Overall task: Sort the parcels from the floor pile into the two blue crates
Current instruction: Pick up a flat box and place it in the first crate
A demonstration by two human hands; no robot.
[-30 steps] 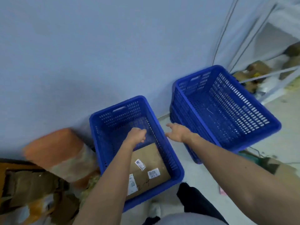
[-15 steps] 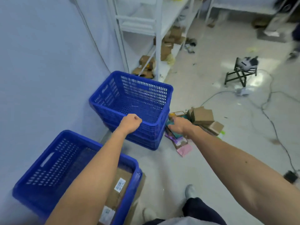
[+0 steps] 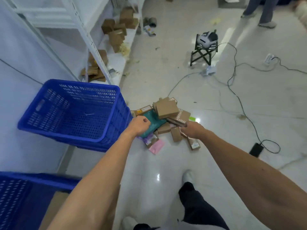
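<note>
The parcel pile lies on the white floor: brown cardboard boxes, a teal mailer and a pink mailer. My left hand is a curled fist holding nothing, over the teal mailer's left edge, beside the far blue crate. That crate sits stacked on another and is empty. My right hand reaches down to the end of a long printed box; its fingers are hidden. The near blue crate at the lower left holds a brown parcel.
White shelving with cardboard boxes runs along the left wall. A folding stool with a device, loose cables and a black phone-like block lie on the floor to the right. Another person's legs stand at the top right.
The view swung right from the near crate to the pile. Both arms followed; my right hand dropped onto the boxes, and my left fist moved from the far crate's rim to the teal mailer.
</note>
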